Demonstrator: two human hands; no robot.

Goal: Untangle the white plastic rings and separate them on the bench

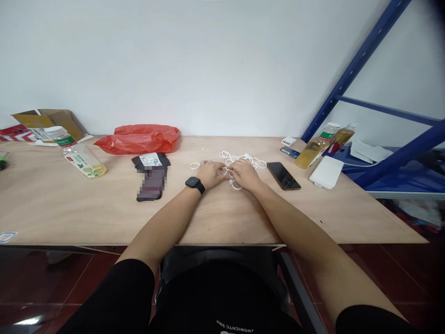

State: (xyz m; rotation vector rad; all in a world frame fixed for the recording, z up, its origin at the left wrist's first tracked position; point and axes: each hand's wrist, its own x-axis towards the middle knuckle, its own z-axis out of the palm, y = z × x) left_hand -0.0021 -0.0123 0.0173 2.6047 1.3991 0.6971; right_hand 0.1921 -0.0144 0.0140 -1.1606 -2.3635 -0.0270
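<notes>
A tangle of white cable (243,161) lies on the wooden table (104,204), near the far middle. My left hand (210,173), with a black watch on its wrist, rests at the tangle's left side, fingers curled onto a loop. My right hand (245,174) sits close beside it, fingers pinched on the white cable. The two hands almost touch. One small loop (194,165) lies loose just left of my left hand.
A black phone (283,176) lies right of my hands, then a white power bank (327,172) and two bottles (318,144). A dark packet (152,176), red plastic bag (139,138) and lying bottle (78,155) are to the left. A blue rack (392,153) stands right.
</notes>
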